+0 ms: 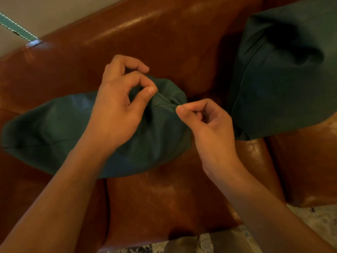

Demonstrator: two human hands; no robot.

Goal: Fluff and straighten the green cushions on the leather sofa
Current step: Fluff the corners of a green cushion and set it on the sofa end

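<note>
A green cushion [54, 128] lies flat across the seat of the brown leather sofa [164, 42], its long side running left to right. My left hand [116, 106] pinches the fabric along the cushion's right end seam between thumb and forefinger. My right hand [206, 123] pinches the same seam a little lower and to the right, its other fingers curled in. A second green cushion [284, 83] leans upright against the backrest at the right, dented near its top.
A green strap with white stitching [16, 28] runs to a metal clip on the sofa's top edge at the upper left. A pale patterned rug [317, 220] shows below the seat's front edge at the lower right.
</note>
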